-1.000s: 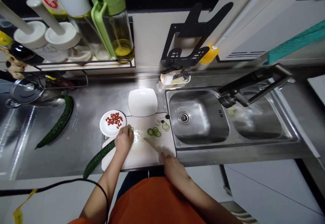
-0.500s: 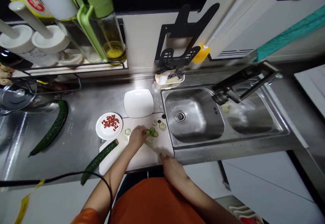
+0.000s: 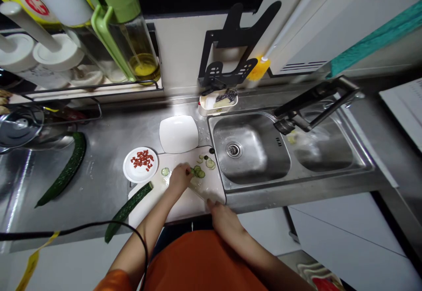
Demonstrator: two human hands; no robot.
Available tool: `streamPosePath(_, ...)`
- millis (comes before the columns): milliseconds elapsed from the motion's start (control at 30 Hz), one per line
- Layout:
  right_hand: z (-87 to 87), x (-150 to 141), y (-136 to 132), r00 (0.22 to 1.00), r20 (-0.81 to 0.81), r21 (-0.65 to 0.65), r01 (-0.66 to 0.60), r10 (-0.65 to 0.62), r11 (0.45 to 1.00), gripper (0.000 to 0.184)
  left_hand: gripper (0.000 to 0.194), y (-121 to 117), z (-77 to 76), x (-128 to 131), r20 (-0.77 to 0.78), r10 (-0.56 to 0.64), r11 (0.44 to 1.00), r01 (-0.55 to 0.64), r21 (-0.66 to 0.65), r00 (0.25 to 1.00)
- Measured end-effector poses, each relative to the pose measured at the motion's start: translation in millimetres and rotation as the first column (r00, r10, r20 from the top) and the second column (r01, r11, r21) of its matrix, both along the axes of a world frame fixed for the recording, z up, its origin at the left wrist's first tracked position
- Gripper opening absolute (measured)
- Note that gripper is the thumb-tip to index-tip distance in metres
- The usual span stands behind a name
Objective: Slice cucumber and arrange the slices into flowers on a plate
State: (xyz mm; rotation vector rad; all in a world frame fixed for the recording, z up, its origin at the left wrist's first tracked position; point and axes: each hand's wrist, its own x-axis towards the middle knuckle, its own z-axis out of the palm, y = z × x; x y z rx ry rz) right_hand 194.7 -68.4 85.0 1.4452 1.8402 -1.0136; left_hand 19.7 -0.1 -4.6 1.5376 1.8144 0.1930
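My left hand (image 3: 180, 179) is closed over the white cutting board (image 3: 180, 207), its fingertips pinched on a piece of cucumber. Cut cucumber slices (image 3: 199, 173) lie right beside those fingers. My right hand (image 3: 227, 221) is wrapped round a knife at the board's front right. The thin knife blade (image 3: 198, 193) points toward my left hand; the handle is hidden in my grip. Further slices (image 3: 210, 164) are scattered at the back right, with a single slice (image 3: 165, 172) left of my left hand. A cut cucumber (image 3: 130, 208) lies slantwise across the board's left edge.
A white plate (image 3: 179, 133) sits behind the board, and a small dish (image 3: 128, 168) of diced red pieces is at its left. A whole cucumber (image 3: 66, 176) lies farther left. The double sink (image 3: 253, 176) and faucet (image 3: 296, 113) are right. A black cable (image 3: 89, 225) crosses my left arm.
The view has shifted slightly. Both hands stay in nearly the same place on the board, and the slices look unchanged.
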Motion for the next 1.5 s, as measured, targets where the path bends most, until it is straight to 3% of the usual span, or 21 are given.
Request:
streamPosePath(333,-2.8,0,-2,1.0,-0.008,0.015,0.026,-0.026,1.0,0.056,0.011,-1,4.1,2,0.04,0.067,0.994,-0.064,-0.088,0.997)
streamPosePath(500,-4.2,2,-3,1.0,-0.021,0.024,0.005,-0.004,1.0,0.055,0.006,-5,8.6,-3,0.085,0.051,0.998,-0.048,-0.03,0.995)
streamPosePath(700,-2.0,7,-1,1.0,-0.03,0.012,0.008,-0.007,1.0,0.058,0.013,-12,14.8,-20,0.172,0.084,0.996,-0.084,-0.007,0.981)
streamPosePath(867,0.8,12,0,1.0,-0.016,-0.008,-0.008,0.008,1.0,0.056,0.021,-23,9.5,-41,0.246,0.125,0.992,-0.128,-0.003,0.961)
streamPosePath(1167,-0.8,15,-1,1.0,-0.025,0.038,-0.018,0.019,0.999,0.052,0.005,-34,12.2,-46,0.101,0.148,0.989,-0.148,0.001,0.984)
streamPosePath(1500,-0.2,1,0,1.0,-0.003,0.043,-0.001,0.001,0.999,0.051,0.013,-47,5.2,-46,0.164,0.254,0.964,-0.263,0.038,0.953)
